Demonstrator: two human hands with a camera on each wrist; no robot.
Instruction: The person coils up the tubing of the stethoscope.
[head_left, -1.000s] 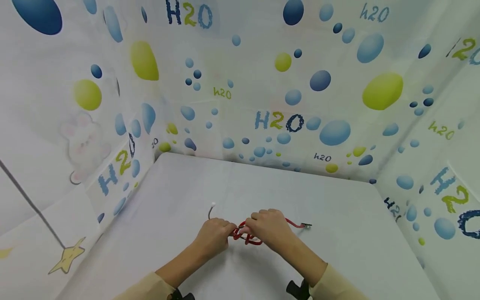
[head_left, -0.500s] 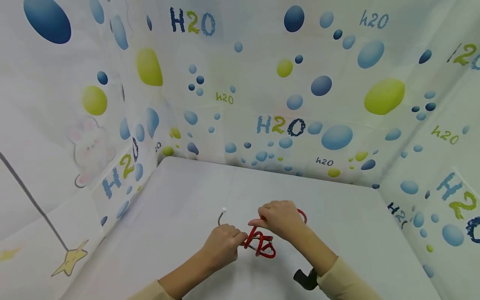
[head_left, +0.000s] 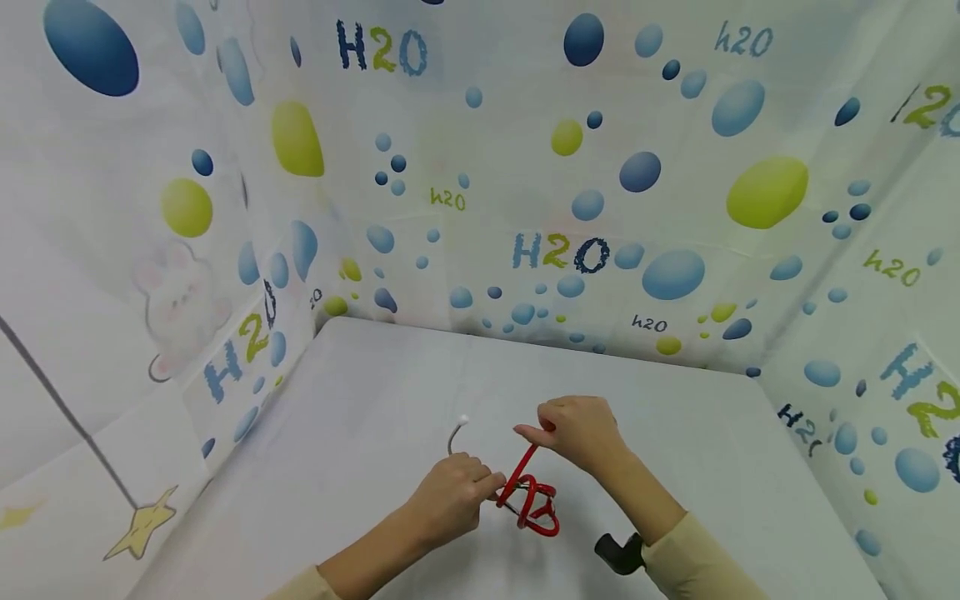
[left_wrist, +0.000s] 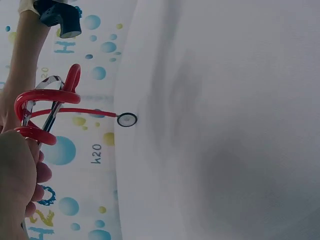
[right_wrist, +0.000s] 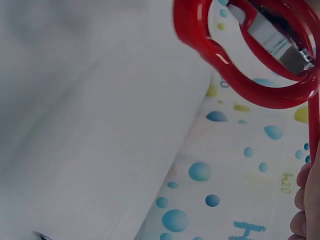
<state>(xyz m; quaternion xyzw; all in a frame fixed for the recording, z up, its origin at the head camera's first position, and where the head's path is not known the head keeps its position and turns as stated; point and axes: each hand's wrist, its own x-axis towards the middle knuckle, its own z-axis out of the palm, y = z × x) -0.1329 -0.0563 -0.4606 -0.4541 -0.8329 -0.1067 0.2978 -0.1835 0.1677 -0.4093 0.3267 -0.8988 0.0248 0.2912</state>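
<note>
- Looped between your hands, a red-tubed stethoscope (head_left: 517,473) lies at 3 o'clock from your left hand (head_left: 455,500) and 7 o'clock from your right hand (head_left: 577,429).
- Your left grips its metal ear tubes (left_wrist: 51,120); a white ear tip (head_left: 463,419) pokes out at 12 o'clock.
- Your right, fingers curled round the red tubing, points its thumb to 9 o'clock.
- Your left forearm trails to 8 o'clock, your right toward 4, the right hand higher in the head view.
</note>
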